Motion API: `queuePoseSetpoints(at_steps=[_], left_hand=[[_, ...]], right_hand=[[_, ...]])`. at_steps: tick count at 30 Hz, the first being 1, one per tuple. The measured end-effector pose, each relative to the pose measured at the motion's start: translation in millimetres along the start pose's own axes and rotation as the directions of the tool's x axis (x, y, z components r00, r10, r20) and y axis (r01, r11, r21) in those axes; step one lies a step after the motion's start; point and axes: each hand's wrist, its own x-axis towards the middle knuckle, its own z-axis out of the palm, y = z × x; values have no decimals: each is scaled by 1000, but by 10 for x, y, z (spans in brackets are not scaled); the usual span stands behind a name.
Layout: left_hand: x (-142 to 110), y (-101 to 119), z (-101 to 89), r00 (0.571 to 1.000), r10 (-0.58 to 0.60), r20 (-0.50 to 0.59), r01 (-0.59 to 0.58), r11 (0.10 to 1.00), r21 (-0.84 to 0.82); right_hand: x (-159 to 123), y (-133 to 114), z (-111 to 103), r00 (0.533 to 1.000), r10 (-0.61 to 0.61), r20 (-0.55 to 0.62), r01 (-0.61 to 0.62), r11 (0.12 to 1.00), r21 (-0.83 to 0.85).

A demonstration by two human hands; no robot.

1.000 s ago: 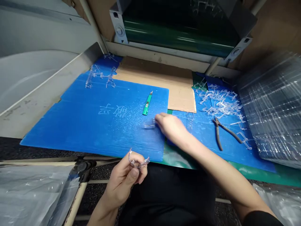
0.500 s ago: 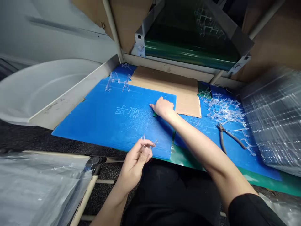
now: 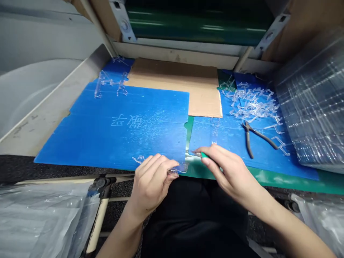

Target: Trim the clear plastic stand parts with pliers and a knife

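Observation:
My left hand (image 3: 153, 179) is closed around a clear plastic part (image 3: 183, 167) at the front edge of the blue sheet (image 3: 94, 143). Bits of the part stick out on both sides of the fingers; the rest is hidden. In my right hand (image 3: 225, 168) is a green-handled craft knife (image 3: 204, 155), its thin metal tip pointing left toward the part but apart from it. On the right, a pair of cutting pliers (image 3: 248, 134) lies with its handles spread, just in front of a heap of clear plastic pieces (image 3: 252, 104).
More clear pieces (image 3: 111, 82) lie at the sheet's back left corner. Flat cardboard (image 3: 174, 75) sits behind, below a green conveyor belt (image 3: 199, 28). A plastic-wrapped stack (image 3: 317, 96) walls off the right. A pale board (image 3: 53, 104) edges the left.
My right hand has come back from the middle of the blue sheet to the front edge, now showing the knife. My left hand has turned over with the plastic part. The view has tilted down.

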Motion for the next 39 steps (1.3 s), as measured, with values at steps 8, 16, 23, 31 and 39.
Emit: queuePoseSetpoints(at_steps=[8,16,23,31,39], left_hand=[[214,177,243,985,162,51,-165,985,59],[317,310,360,986,158,54,-157,987,-14],[342,349,400,985,161,69,-157,986,-59],[318,458,389,985,150,83,-133,976,-175],[186,557,621,911,-272,311,410,499,-764]], right_hand=[[-506,104,-135,994,-69,-82,51,979,-198],[-651,213,-188,988,-85,-126,61,981,-182],[-678,270,-198,987,-50,-155,40,997,-72],[-641,430,-144,975,69,-211,-81,995,-52],[-665,345,-69,980,62,-188,-36,989,143]])
